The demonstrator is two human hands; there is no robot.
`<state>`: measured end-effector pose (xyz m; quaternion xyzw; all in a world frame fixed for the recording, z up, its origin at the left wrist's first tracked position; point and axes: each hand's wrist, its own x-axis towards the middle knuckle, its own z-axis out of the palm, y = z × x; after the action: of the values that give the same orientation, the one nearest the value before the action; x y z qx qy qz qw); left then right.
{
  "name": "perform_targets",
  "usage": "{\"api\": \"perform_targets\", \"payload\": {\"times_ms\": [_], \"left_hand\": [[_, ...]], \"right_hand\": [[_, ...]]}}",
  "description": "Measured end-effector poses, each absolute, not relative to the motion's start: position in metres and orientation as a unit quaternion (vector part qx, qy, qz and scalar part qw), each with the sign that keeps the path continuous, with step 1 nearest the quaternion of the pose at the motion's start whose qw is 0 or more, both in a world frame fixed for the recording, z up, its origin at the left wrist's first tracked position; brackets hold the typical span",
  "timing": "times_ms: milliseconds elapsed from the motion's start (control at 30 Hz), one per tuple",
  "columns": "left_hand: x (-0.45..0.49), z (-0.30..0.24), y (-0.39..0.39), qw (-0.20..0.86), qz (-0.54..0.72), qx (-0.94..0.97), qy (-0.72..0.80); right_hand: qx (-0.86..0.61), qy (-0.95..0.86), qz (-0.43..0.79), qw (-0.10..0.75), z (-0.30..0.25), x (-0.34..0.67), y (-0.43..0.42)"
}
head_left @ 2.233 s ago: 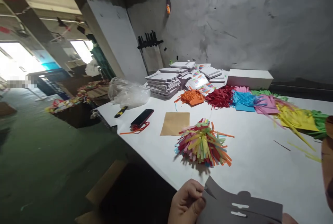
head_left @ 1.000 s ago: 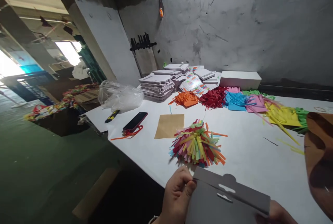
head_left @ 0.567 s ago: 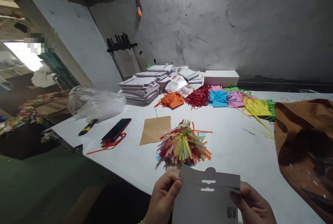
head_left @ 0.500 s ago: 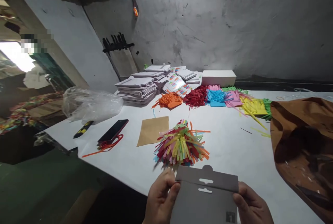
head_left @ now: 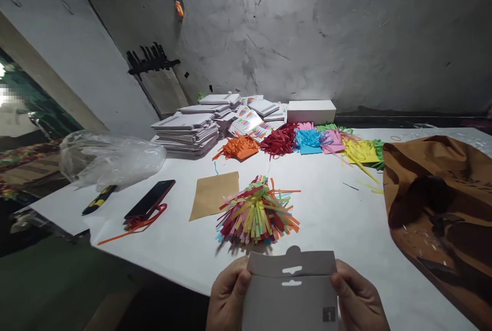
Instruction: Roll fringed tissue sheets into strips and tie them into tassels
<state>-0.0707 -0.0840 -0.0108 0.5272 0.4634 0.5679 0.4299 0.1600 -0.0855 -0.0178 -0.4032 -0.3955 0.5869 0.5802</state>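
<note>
My left hand [head_left: 227, 297] and my right hand [head_left: 355, 300] both grip a grey card envelope [head_left: 291, 294] by its sides at the bottom of the view. Its flap with two hang slots is folded up at the top. Just beyond it on the white table [head_left: 338, 218] lies a bundle of mixed coloured paper strips [head_left: 255, 211]. A brown paper envelope [head_left: 212, 194] lies flat to the left of that bundle.
Piles of orange [head_left: 238, 146], red [head_left: 280, 139], blue [head_left: 308, 141], pink and yellow [head_left: 359, 151] strips line the far side, behind them stacks of cards [head_left: 186, 133] and a white box [head_left: 310, 111]. A phone [head_left: 150, 199], a plastic bag [head_left: 107, 158] and a brown cloth bag [head_left: 442, 203] lie at the sides.
The view has swung right, bringing the brown bag into sight. My right hand has come onto the grey envelope, which has turned to face me squarely.
</note>
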Motion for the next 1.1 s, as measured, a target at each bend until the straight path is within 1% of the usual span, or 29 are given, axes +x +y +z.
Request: {"api": "perform_targets", "payload": {"times_ms": [67,100,200,267,333,400,500,700,767,800,867,933,1033,1100], "left_hand": [[-0.079,-0.006,-0.079,0.494,0.511,0.569,0.414],[-0.083,-0.002,-0.076,0.501,0.482,0.602,0.393],[-0.090,0.009,-0.068,0.450,0.426,0.692,0.371],[-0.088,0.012,-0.066,0.416,0.434,0.698,0.389],[-0.082,0.010,-0.066,0.407,0.459,0.678,0.405],[-0.076,0.006,-0.067,0.427,0.475,0.660,0.397],[-0.074,0.003,-0.068,0.460,0.455,0.677,0.350],[-0.078,0.020,-0.058,0.421,0.486,0.735,0.214],[-0.077,0.025,-0.056,0.426,0.486,0.732,0.216],[-0.077,0.027,-0.057,0.435,0.481,0.725,0.231],[-0.076,0.028,-0.059,0.453,0.458,0.718,0.265],[-0.075,0.027,-0.062,0.441,0.440,0.723,0.299],[-0.071,0.019,-0.066,0.418,0.441,0.724,0.327],[-0.068,0.015,-0.068,0.418,0.445,0.718,0.333]], "right_hand": [[-0.397,-0.381,0.600,0.581,-0.021,0.161,-0.084],[-0.401,-0.378,0.600,0.580,-0.024,0.162,-0.083],[-0.433,-0.402,0.568,0.573,-0.033,0.168,-0.078],[-0.444,-0.435,0.549,0.558,-0.034,0.173,-0.074],[-0.445,-0.442,0.564,0.538,-0.029,0.176,-0.071],[-0.439,-0.439,0.603,0.502,-0.021,0.176,-0.069],[-0.418,-0.454,0.639,0.459,-0.008,0.173,-0.067],[-0.308,-0.447,0.673,0.503,-0.004,0.170,-0.063],[-0.283,-0.445,0.680,0.509,-0.007,0.171,-0.062],[-0.281,-0.463,0.666,0.513,-0.008,0.172,-0.062],[-0.293,-0.540,0.593,0.521,-0.009,0.176,-0.061],[-0.293,-0.650,0.482,0.510,-0.006,0.183,-0.060],[-0.259,-0.800,0.257,0.477,0.005,0.193,-0.056],[-0.232,-0.864,0.103,0.435,0.016,0.198,-0.055]]}}
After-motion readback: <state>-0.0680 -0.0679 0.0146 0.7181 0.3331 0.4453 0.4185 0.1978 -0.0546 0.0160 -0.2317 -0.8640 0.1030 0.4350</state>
